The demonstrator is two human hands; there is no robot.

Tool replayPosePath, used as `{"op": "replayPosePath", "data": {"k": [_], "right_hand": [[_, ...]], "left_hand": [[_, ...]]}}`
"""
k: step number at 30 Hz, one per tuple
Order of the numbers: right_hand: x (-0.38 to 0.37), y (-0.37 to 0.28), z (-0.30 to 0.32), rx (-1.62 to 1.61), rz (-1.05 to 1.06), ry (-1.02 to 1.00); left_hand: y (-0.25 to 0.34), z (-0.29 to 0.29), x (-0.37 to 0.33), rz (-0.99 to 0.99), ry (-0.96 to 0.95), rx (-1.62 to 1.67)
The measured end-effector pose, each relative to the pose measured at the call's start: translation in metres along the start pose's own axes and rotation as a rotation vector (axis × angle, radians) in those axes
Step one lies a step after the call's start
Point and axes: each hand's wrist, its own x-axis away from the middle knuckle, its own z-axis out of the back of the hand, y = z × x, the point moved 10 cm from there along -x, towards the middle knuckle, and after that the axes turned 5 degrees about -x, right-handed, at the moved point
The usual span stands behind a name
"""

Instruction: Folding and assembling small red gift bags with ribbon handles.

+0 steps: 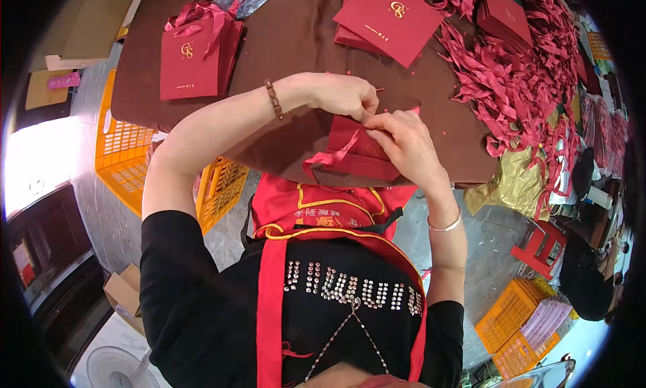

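Note:
A small dark red paper bag (pixel 369 166) lies at the near edge of the brown-covered table, partly covered by my hands. A pink-red ribbon handle (pixel 338 154) loops across its near side. My left hand (pixel 342 94), below a brown beaded bracelet, is closed in a pinch at the bag's far edge; what lies between its fingertips is too small to make out. Close against those fingertips, my right hand (pixel 405 140) is closed on the bag's edge, its thumb and forefinger pressed together. A silver bangle circles my right wrist.
Stacked red paper bags (pixel 190 63) stand at the table's left, with more flat bags (pixel 390 18) at the far side. Loose red ribbons (pixel 494 75) heap on the right. Orange crates (pixel 124 142) sit left below the table; another crate (pixel 509 312) and a red stool (pixel 540 249) are right.

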Motion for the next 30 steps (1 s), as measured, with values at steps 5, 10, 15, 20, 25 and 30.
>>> {"op": "replayPosePath", "data": {"k": [5, 10, 15, 20, 25, 30], "right_hand": [[0.000, -0.006, -0.004, -0.067, 0.037, -0.003], [-0.002, 0.030, -0.003, -0.084, -0.166, -0.010], [0.005, 0.050, 0.003, 0.029, -0.195, 0.005], [0.044, 0.082, 0.068, 0.025, -0.307, 0.479], [0.057, 0.090, 0.065, -0.024, -0.356, 0.450], [0.055, 0.085, 0.043, -0.046, -0.332, 0.303]], "left_hand": [[-0.009, 0.036, 0.002, 0.058, 0.302, 0.104], [-0.023, 0.090, 0.038, 0.013, 0.888, 0.201], [-0.020, 0.091, 0.064, 0.011, 1.126, -0.017], [0.096, -0.016, 0.068, -0.458, 0.790, -0.963], [0.082, -0.137, 0.047, -0.738, 0.509, -1.165], [0.076, -0.148, 0.040, -0.717, 0.371, -1.155]]}}
